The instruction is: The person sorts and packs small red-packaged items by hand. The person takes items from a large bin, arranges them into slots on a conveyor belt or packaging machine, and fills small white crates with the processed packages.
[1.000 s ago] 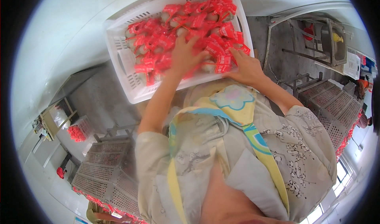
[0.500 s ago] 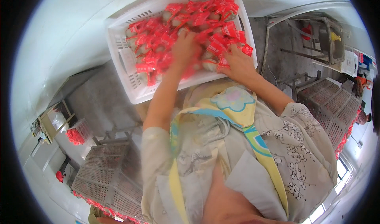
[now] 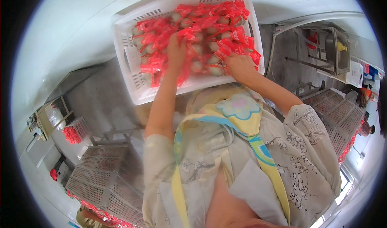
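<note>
The white bench (image 3: 72, 34) carried the white slotted crate (image 3: 133, 63), which stood right in front of my chest. Inside the crate lay a heap of red packets (image 3: 209, 22), each with a pale round thing sealed in it, filling the crate from its near wall to its far wall. My left hand (image 3: 176, 50) was pressed down into the middle of the heap, with packets all around it and under it. My right hand (image 3: 238, 65) sat at the crate's near right corner, resting on the packets just inside the rim. The fingers of both hands were curled down into the heap and buried among the packets, so I could not tell how far they were spread or whether they gripped any packet. My apron (image 3: 238, 115) hid the near edge of the bench below the crate. Motion blurred the packets around my left hand.
</note>
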Tool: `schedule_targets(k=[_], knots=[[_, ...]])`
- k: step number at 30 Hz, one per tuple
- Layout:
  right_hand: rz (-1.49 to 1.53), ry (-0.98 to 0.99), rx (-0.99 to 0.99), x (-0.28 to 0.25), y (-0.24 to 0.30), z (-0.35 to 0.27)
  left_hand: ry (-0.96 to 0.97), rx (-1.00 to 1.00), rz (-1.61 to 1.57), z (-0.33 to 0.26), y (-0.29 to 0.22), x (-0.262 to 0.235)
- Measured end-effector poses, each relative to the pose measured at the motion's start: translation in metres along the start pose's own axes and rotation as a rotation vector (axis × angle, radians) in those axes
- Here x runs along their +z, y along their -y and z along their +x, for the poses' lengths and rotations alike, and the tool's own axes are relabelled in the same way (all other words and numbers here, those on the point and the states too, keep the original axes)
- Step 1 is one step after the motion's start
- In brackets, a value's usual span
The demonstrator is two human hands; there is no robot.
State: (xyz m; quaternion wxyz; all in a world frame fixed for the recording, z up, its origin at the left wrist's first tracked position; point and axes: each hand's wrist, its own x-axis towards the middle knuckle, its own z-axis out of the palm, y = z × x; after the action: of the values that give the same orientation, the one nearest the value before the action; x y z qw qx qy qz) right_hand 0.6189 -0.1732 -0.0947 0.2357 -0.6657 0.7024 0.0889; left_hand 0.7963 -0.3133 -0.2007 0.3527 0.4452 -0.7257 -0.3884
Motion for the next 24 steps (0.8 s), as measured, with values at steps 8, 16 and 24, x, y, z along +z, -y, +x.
schedule_targets(k=[8, 16, 24], knots=[[-0.061, -0.453, -0.123, 0.013, -0.004, 0.025, -0.039, 0.025, 0.037, -0.018, 0.011, -0.002], [-0.061, -0.24, -0.33, 0.019, 0.002, -0.01, 0.007, 0.021, -0.034, -0.029, -0.004, -0.006], [-0.122, -0.109, -0.42, 0.034, 0.005, -0.002, 0.007, 0.035, 0.075, -0.045, -0.008, -0.007]])
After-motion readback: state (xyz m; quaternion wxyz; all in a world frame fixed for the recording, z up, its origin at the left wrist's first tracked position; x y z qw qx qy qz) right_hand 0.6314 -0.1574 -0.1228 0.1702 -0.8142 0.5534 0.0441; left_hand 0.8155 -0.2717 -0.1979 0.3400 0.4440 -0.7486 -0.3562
